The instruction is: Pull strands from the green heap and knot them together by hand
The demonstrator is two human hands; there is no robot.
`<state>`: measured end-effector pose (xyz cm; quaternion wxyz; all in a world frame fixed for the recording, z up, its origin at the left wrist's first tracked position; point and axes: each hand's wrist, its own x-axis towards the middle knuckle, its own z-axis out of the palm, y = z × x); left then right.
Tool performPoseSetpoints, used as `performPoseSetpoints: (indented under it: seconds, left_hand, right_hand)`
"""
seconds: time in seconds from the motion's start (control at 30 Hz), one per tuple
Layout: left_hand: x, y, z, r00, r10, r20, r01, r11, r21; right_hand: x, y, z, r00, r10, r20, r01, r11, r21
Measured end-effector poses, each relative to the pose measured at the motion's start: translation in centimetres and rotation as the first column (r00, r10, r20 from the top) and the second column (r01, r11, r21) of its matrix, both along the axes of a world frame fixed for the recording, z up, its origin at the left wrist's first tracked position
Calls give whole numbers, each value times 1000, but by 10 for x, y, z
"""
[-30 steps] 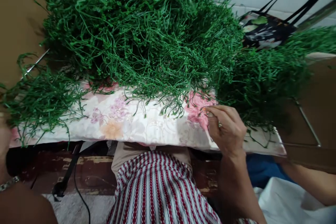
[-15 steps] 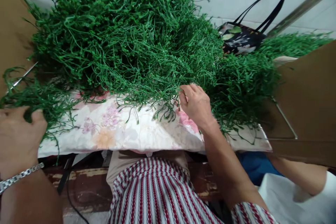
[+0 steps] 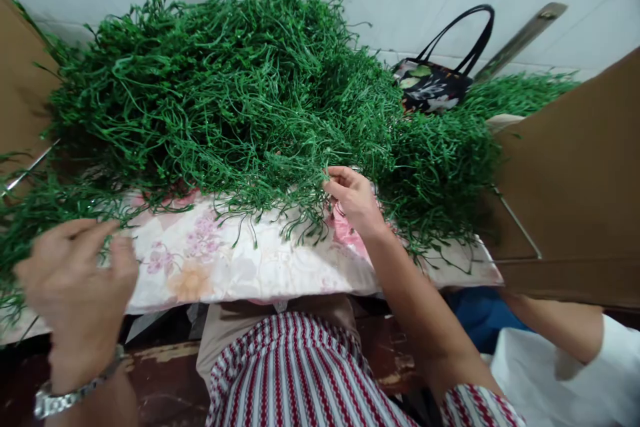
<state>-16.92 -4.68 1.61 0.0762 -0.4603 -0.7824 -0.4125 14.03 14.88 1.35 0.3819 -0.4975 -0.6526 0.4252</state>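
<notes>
Your left hand [image 3: 83, 287] shifts rightward and toward you, blurred, fingers parted near the smaller pile of stems [image 3: 65, 200]; its metal wristband [image 3: 60, 401] could snag strands. Beyond both hands lies the green heap [image 3: 225, 100]; your right hand [image 3: 353, 199] nearly closes at its front edge, hold unclear, and tangling could drag neighbours out

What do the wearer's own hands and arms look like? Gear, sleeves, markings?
Left hand: no glove, silver metal-link band at the wrist; watch or bracelet, can't tell. No sleeve in view that side. Right hand: no glove, bare wrist, patterned red-and-white striped sleeve near the elbow. No cables on either arm.
</notes>
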Motion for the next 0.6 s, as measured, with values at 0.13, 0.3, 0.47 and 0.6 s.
performPoseSetpoints:
  seconds: [0.13, 0.3, 0.47, 0.6]
  left_hand:
    - [71, 32, 12, 886, -351, -305, 386, 921, 62]
    - [136, 72, 14, 667, -677, -311, 674, 726, -135]
    - [140, 92, -8, 652, -703, -283, 618, 709, -339]
    - [131, 87, -13, 660, -715, -230, 614, 689, -385]
  right_hand:
    - [0, -32, 18, 999, -24, -39, 33, 969, 247]
    - [-3, -63, 24, 996, 20, 83, -57, 882, 467]
    - [17, -69, 19, 992, 17, -126, 35, 913, 406]
    - [31, -76, 18, 981, -21, -193, 116, 860, 497]
